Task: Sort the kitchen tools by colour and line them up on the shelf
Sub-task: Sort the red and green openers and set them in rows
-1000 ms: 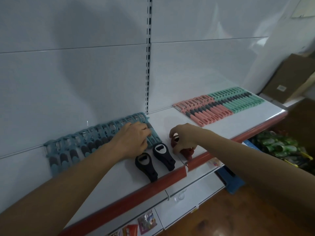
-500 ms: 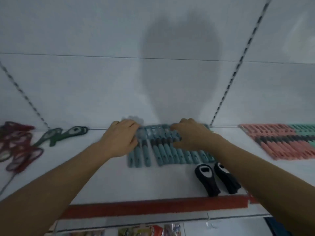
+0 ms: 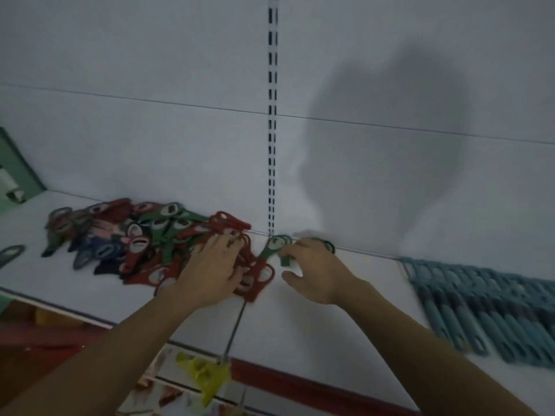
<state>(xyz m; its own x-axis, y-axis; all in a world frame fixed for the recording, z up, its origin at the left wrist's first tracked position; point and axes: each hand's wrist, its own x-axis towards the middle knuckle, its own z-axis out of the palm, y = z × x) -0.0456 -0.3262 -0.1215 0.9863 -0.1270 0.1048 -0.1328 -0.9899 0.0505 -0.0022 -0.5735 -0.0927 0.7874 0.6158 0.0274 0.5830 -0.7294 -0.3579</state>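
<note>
A mixed pile of bottle openers (image 3: 141,238), red, green and dark blue, lies on the white shelf (image 3: 345,325) against the back wall at the left. My left hand (image 3: 210,271) rests flat on several red openers (image 3: 258,277) at the pile's right end. My right hand (image 3: 315,271) pinches a green opener (image 3: 271,246) that lies just right of the pile, near the slotted upright. A tidy row of teal tools (image 3: 480,307) lies on the shelf at the right.
A slotted upright (image 3: 271,145) runs up the white back wall. The shelf's front edge carries a red strip (image 3: 300,382). A lone dark opener (image 3: 9,255) lies at the far left. Yellow packaged goods (image 3: 207,376) hang below the shelf.
My view has swung left from the teal row to the mixed pile. Both hands left the teal tools; the left now rests on red openers and the right pinches a green one.
</note>
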